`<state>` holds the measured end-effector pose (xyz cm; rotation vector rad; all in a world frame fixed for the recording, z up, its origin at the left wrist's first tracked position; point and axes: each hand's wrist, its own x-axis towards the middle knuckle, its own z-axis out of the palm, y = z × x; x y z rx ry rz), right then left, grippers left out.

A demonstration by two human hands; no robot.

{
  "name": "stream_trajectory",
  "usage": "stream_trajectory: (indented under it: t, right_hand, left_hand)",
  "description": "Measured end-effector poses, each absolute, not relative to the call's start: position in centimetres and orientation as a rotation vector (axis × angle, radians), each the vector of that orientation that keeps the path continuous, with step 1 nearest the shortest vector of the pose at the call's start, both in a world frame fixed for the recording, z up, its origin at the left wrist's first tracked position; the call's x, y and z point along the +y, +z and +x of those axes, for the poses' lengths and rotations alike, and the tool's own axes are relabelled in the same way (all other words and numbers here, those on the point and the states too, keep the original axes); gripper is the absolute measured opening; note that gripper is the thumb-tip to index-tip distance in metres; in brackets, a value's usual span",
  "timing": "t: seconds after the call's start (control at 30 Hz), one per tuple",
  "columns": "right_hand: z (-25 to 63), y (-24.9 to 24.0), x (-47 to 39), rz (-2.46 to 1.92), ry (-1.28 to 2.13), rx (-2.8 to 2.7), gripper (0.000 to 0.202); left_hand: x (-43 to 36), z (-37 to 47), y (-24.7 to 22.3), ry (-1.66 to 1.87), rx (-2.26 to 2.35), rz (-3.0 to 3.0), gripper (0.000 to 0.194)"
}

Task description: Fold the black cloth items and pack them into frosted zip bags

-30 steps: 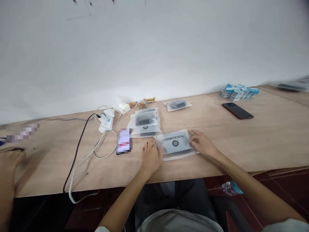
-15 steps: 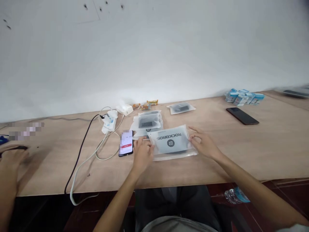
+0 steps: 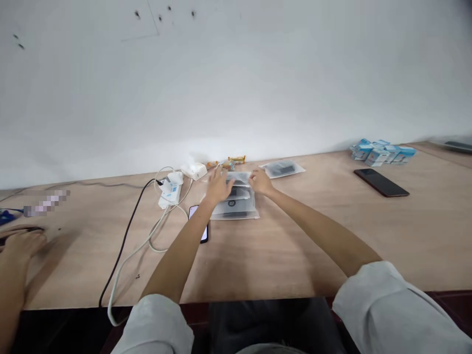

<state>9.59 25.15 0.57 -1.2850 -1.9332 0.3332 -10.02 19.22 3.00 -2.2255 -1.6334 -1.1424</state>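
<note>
Frosted zip pouches with dark items inside lie in an overlapping pile at mid-table. A round logo shows on the lowest pouch (image 3: 236,212), and the rear pouch (image 3: 239,178) is between my hands. My left hand (image 3: 218,188) rests over the pile's left side, thumb apart from the stretched fingers. At the rear pouch's right end, my right hand (image 3: 261,182) has its fingers curled in on the edge. Another frosted pouch (image 3: 283,168) lies flat to the right. Partly hidden under my left forearm is a lit phone (image 3: 204,235).
A white power strip (image 3: 170,192) with plugs and cables sits left of the pile. Behind are a white box-shaped adapter (image 3: 194,170) and wrapped snacks (image 3: 236,160). To the right lie a dark phone (image 3: 381,182) and small blue-white boxes (image 3: 383,153). Another person's hand (image 3: 25,243) is far left.
Both my hands have moved forward, away from the table's front edge, to the pile. The printed pouch they held in front is gone from there, and the pile shows another layer.
</note>
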Motion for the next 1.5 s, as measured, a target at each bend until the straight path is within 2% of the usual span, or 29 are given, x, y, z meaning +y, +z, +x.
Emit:
stream_trajectory:
  t: [0.1,0.2,0.5,0.7,0.97,1.13,1.3,1.5]
  right_hand:
    - [10.2,-0.7,25.2,-1.261,0.301,-1.956,0.007]
    - [12.2,-1.6,24.6,-1.232,0.273,-1.978,0.010]
    - [19.6,-4.9,21.0,-1.255,0.266,-2.021,0.018]
    - [23.0,-7.4,18.2,-1.260,0.219,-2.197,0.035]
    - [24.1,-7.9,17.0,-1.274,0.183,-2.246,0.040]
    - [23.7,-7.8,18.0,-1.291,0.150,-2.249,0.038]
    - [22.9,-7.3,21.0,-1.371,0.088,-2.182,0.029]
    - [21.9,-6.8,26.2,-1.520,-0.072,-1.970,0.036]
  left_hand:
    - [19.4,-7.9,1.6,-0.624,-1.905,-2.326,0.058]
    - [19.3,-7.3,0.6,-0.405,-2.038,-2.342,0.061]
    - [19.4,-6.4,0.4,-0.400,-2.070,-2.271,0.060]
    - [19.0,-4.9,0.1,-0.390,-2.186,-2.201,0.067]
    - [14.5,-3.1,-1.6,-0.510,-2.016,-2.165,0.063]
    - [10.7,-1.9,-4.3,-0.527,-1.859,-2.238,0.060]
    - [9.9,-1.6,-5.1,-0.609,-1.852,-2.223,0.055]
    - [10.2,-1.7,-5.1,-0.655,-1.859,-2.227,0.054]
